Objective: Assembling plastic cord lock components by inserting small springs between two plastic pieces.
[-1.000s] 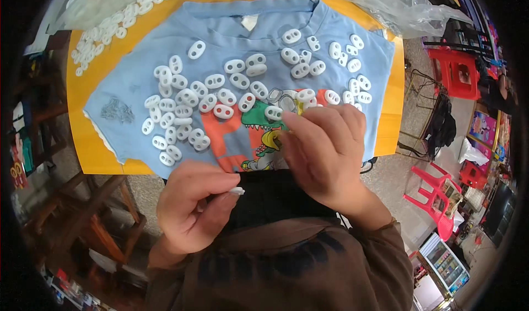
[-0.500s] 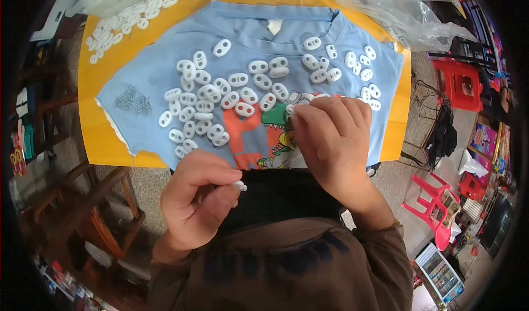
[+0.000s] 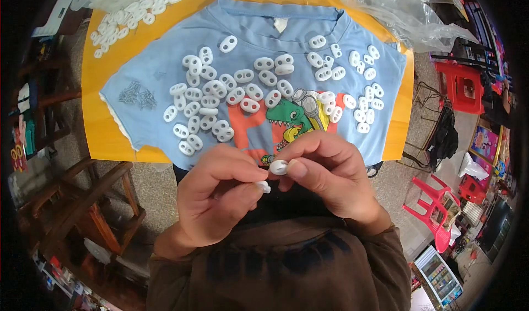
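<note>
My right hand (image 3: 334,174) pinches a white oval plastic piece (image 3: 278,167) between thumb and fingers, just past the near edge of the table. Close beside it, my left hand (image 3: 219,192) grips a small white plastic part (image 3: 265,187), mostly covered by the fingertips. The two parts are very near each other; I cannot tell whether they touch. Beyond my hands a light blue T-shirt (image 3: 171,41) with a green dinosaur print lies spread out. Many white oval two-hole pieces (image 3: 243,76) are scattered over it. A small heap of metal screws (image 3: 138,95) rests on its left sleeve.
The shirt covers most of a yellow tabletop (image 3: 110,145). More white pieces (image 3: 129,17) lie along the far edge, near clear plastic bags (image 3: 405,19). Wooden stools (image 3: 99,217) stand at left; a pink-red plastic chair (image 3: 438,212) and a red stool (image 3: 460,87) are at right.
My right hand has come back from the pieces on the shirt, now with a white oval piece in it. My left hand has moved right and slightly up, still pinching its small white part.
</note>
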`<state>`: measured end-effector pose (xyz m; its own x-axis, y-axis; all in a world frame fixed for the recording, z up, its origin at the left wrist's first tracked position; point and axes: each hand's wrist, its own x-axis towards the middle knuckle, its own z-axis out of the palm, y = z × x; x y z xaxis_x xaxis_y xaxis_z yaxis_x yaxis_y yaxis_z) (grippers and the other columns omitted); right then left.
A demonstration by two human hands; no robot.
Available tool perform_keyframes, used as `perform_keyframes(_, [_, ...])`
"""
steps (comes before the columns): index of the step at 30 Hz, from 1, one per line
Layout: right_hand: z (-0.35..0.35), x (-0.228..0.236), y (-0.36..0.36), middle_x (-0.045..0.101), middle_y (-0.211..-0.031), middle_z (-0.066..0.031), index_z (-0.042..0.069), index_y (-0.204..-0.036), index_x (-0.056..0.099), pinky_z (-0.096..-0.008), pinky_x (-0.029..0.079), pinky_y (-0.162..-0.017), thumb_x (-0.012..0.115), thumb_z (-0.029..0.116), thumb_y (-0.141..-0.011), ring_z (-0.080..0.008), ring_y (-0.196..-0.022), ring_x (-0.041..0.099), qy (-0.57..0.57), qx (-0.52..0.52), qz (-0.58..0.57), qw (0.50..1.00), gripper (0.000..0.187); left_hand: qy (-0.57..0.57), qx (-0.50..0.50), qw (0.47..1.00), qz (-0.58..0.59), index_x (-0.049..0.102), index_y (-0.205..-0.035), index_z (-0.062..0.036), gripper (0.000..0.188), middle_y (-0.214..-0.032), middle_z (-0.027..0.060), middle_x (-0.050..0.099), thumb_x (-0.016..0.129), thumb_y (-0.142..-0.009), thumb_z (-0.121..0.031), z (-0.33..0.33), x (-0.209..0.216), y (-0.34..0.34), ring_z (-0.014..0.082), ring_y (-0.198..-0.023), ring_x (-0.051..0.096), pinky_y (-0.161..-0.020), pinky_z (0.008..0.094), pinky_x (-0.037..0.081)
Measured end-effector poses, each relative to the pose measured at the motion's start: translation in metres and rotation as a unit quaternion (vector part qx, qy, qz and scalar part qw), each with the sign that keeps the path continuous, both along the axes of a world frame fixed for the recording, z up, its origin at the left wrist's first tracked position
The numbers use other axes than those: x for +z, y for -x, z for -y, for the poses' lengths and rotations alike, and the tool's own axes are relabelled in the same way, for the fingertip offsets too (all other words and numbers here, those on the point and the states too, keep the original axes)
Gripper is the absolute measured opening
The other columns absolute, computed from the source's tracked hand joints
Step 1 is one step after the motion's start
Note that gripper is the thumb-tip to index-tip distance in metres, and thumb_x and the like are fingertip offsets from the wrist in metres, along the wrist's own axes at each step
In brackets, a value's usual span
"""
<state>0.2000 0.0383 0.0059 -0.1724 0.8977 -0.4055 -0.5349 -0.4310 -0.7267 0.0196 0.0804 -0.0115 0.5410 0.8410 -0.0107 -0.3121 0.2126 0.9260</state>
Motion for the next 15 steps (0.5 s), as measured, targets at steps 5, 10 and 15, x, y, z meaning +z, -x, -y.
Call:
perform_keyframes(5, [-0.001, 0.001, 0.005, 0.059, -0.095, -0.0055, -0.001, -0.1, 0.056, -0.0225, 0.044, -0.075, 0.055, 0.003, -0.086, -0.0096, -0.084, 0.055, 0.006, 0.001, -0.029, 1.0, 0.015, 0.011, -0.003, 1.0, -0.022, 0.055, -0.098, 0.0017, 0.016, -0.09, 0.0088, 0.051, 0.054, -0.082, 0.005, 0.002, -0.003, -0.001, 0.0087, -0.065, 0.05, -0.056, 0.0191, 0.041])
perform_keyframes(10, [0.003, -0.004, 0.007, 0.057, -0.096, -0.007, -0.001, -0.099, 0.055, -0.026, 0.042, -0.081, 0.057, -0.004, -0.082, -0.0126, -0.09, 0.054, -0.011, -0.016, -0.046, 0.999, 0.017, 0.048, 0.016, 0.999, 0.002, 0.054, -0.096, 0.0015, 0.012, -0.089, 0.0081, 0.052, 0.053, -0.084, 0.003, 0.005, -0.005, -0.003, 0.0089, -0.066, 0.05, -0.058, 0.019, 0.041])
perform_keyframes(15, [0.004, -0.007, 0.01, 0.058, -0.092, -0.0038, 0.0, -0.105, 0.055, -0.0235, 0.045, -0.075, 0.056, 0.001, -0.085, -0.0101, -0.085, 0.056, -0.035, -0.02, -0.043, 0.998, 0.02, 0.066, 0.008, 0.998, -0.005, 0.054, -0.097, 0.0013, 0.012, -0.091, 0.0079, 0.052, 0.053, -0.085, 0.001, 0.004, -0.002, -0.004, 0.0089, -0.066, 0.05, -0.059, 0.0193, 0.042])
